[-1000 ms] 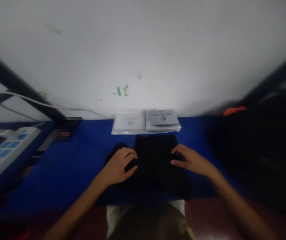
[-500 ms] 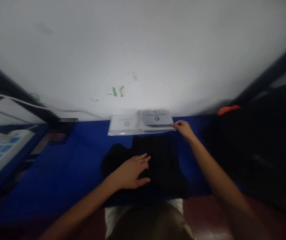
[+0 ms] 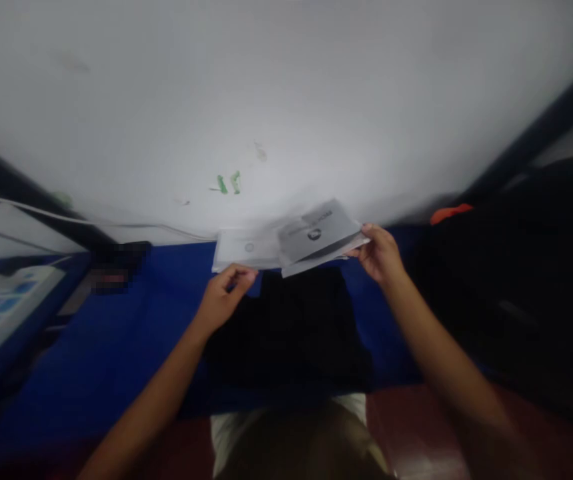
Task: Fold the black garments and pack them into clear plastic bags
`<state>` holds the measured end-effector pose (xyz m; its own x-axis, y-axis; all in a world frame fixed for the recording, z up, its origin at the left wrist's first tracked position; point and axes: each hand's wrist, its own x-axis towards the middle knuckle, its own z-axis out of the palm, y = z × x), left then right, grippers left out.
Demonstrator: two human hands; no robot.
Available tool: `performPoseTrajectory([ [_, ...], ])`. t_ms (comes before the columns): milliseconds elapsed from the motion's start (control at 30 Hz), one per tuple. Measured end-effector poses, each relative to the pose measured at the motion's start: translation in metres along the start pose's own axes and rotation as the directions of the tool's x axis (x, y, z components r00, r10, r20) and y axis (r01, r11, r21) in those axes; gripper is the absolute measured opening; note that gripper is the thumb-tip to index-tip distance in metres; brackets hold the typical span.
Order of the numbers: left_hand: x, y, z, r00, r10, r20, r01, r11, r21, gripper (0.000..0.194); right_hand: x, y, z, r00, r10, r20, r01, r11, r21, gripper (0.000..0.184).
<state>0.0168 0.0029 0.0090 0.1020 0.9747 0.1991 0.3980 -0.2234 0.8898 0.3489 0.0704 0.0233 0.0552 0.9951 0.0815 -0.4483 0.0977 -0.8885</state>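
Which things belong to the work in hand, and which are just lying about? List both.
Seemingly part of the work:
grey packet, in the right hand's grip
white packet, by the left hand
black cloth, on the blue table

Apparently just lying about:
likely power strip, far left
white cable
orange item, right

The person has bare hands (image 3: 220, 297) and forearms (image 3: 169, 377), and whitish clothing (image 3: 223, 437) edging a dim brownish garment (image 3: 289, 443).

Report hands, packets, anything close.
Right hand: holding flat grey printed packet, tilted. Left hand: by near edge of flat white printed packet, contact unclear. Black cloth close by.
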Motion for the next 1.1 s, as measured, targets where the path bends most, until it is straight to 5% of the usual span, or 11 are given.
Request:
performPoseTrajectory([
  [100,0.013,-0.006,-0.012,0.993,-0.114,-0.045,0.094,0.944,-0.315,0.031,-0.013,-0.012,0.014,0.996,0.066,0.062,-0.067,0.998,0.017,0.015],
  [233,0.019,-0.010,-0.004,0.973,-0.155,0.169,0.225,0.785,-0.578,0.038,-0.037,-0.002,0.045,0.938,0.283,0.201,-0.271,0.959,-0.086,0.021],
  [300,0.018,-0.006,0.006,0.933,-0.146,0.328,0.312,0.783,-0.538,0.042,-0.049,0.012,0.061,0.860,0.417,0.294,-0.369,0.906,-0.204,0.023],
  [400,0.012,0.004,0.019,0.813,-0.144,0.564,0.345,0.900,-0.267,0.039,-0.062,0.034,0.076,0.755,0.539,0.373,-0.407,0.832,-0.378,0.023],
  [467,0.009,0.010,0.025,0.730,-0.139,0.669,0.274,0.957,-0.100,0.037,-0.066,0.045,0.080,0.736,0.563,0.376,-0.401,0.810,-0.428,0.023],
  [533,0.007,0.012,0.029,0.702,-0.126,0.701,0.206,0.978,-0.030,0.037,-0.066,0.053,0.079,0.754,0.558,0.347,-0.390,0.805,-0.446,0.025],
  [700,0.007,0.003,0.035,0.810,-0.073,0.581,0.109,0.994,-0.027,0.037,-0.066,0.057,0.073,0.833,0.490,0.258,-0.345,0.824,-0.450,0.034],
  [833,0.007,0.003,0.039,0.893,0.013,0.450,-0.016,1.000,0.003,0.037,-0.065,0.055,0.077,0.868,0.401,0.293,-0.227,0.845,-0.484,0.037],
  [933,0.008,0.008,0.039,0.929,0.063,0.364,-0.090,0.994,0.057,0.032,-0.065,0.050,0.082,0.850,0.386,0.358,-0.167,0.843,-0.512,0.035],
  [1100,0.019,0.003,0.019,0.989,0.016,0.147,-0.027,0.997,0.069,0.031,-0.070,0.033,0.071,0.785,0.417,0.458,-0.112,0.823,-0.557,0.031],
])
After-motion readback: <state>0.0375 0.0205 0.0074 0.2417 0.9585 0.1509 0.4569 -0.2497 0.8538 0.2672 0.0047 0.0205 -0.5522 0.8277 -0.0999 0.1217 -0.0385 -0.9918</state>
